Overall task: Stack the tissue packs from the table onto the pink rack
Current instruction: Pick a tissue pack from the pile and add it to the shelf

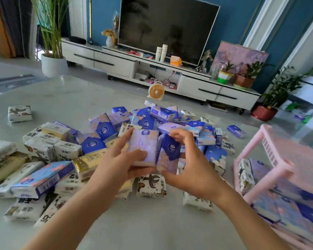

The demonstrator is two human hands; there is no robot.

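A big heap of tissue packs (105, 134), purple-blue, white-patterned and yellow, covers the grey table (65, 98). Above the heap's front my left hand (121, 163) grips a lilac tissue pack (144, 147) from its left side and bottom. My right hand (186, 165) holds a second purple pack with a dark blue label (168, 152), tilted, pressed against the first. The pink rack (285, 159) stands at the right edge of the table. Its lower shelf holds several packs (249, 170); its top shelf looks bare.
One white-patterned pack (20, 113) lies apart at the far left, and a blue pack (236, 131) lies alone near the rack. Beyond the table stand a TV cabinet (152, 69), a small orange fan (156, 91) and potted plants (266, 109).
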